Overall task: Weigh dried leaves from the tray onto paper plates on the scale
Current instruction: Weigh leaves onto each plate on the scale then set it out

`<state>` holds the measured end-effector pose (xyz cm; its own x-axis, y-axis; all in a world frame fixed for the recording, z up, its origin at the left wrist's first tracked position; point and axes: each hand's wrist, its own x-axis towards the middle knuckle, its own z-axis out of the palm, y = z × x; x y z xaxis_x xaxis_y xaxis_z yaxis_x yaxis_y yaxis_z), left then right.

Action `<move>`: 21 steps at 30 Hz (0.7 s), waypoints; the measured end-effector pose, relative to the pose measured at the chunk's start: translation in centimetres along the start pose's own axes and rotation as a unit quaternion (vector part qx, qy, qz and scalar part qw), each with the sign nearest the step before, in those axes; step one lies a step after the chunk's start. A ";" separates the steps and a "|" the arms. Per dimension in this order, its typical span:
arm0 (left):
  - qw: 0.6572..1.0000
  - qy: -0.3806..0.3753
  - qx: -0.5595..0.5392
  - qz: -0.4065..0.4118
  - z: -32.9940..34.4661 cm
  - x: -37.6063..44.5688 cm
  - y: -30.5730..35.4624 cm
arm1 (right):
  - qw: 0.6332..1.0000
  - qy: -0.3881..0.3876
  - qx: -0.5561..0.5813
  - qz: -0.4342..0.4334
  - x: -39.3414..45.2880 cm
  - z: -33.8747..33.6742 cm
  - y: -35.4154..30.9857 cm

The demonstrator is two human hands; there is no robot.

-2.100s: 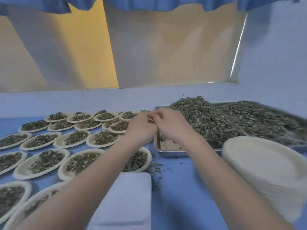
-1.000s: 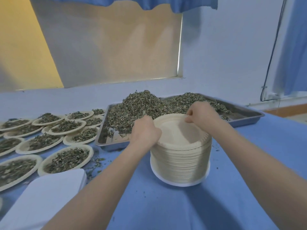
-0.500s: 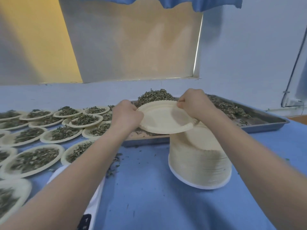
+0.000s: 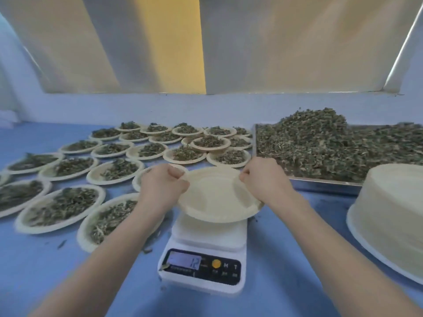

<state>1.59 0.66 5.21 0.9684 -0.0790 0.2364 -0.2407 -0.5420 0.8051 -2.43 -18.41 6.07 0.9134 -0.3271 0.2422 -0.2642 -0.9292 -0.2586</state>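
Observation:
An empty cream paper plate (image 4: 216,197) sits over the platform of a white digital scale (image 4: 203,255); I cannot tell whether it rests on it fully. My left hand (image 4: 161,186) pinches the plate's left rim and my right hand (image 4: 263,179) pinches its right rim. The scale's display is lit and shows a number. A metal tray (image 4: 320,184) at the back right holds a big heap of dried leaves (image 4: 320,138).
Several paper plates filled with leaves (image 4: 75,202) cover the blue table (image 4: 34,271) on the left and behind the scale. A tall stack of empty plates (image 4: 393,211) stands at the right. A wall runs along the table's far edge.
Both hands lifted one plate off the stack and carried it left over the scale. My view swung left, so the stack now lies at the right edge.

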 end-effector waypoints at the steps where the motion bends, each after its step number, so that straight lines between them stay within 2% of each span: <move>1: 1.000 -0.002 0.002 -0.010 0.1 0.0 -1.0 | 1.000 -0.001 -0.008 0.003 0.0 0.8 -0.2; 5: 1.000 -0.009 0.009 -0.018 0.9 -0.2 -3.5 | 0.999 -0.018 -0.037 0.005 -0.1 3.1 -0.3; 11: 0.999 -0.012 -0.013 -0.036 2.2 -0.2 -4.9 | 0.999 -0.026 -0.001 0.019 -0.2 4.3 0.2; 13: 0.998 -0.016 -0.043 -0.042 2.3 -0.2 -5.1 | 0.998 -0.022 0.060 0.029 -0.3 4.2 0.5; 15: 0.993 -0.017 -0.109 -0.042 2.2 -0.5 -5.3 | 0.985 -0.012 0.167 0.046 -0.5 4.3 0.9; 18: 0.984 0.018 -0.179 -0.008 2.2 -1.0 -5.7 | 0.942 0.013 0.330 0.066 -1.2 4.6 1.6; 21: 0.968 0.047 -0.246 0.026 2.4 -1.9 -5.8 | 0.904 0.015 0.422 0.064 -1.6 5.0 2.1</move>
<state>1.26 2.00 -1.22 0.9498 -0.0060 0.3127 -0.3123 -0.0727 0.9472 -2.87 -18.95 0.45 0.8797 -0.4389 0.1828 -0.0245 -0.4258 -0.9045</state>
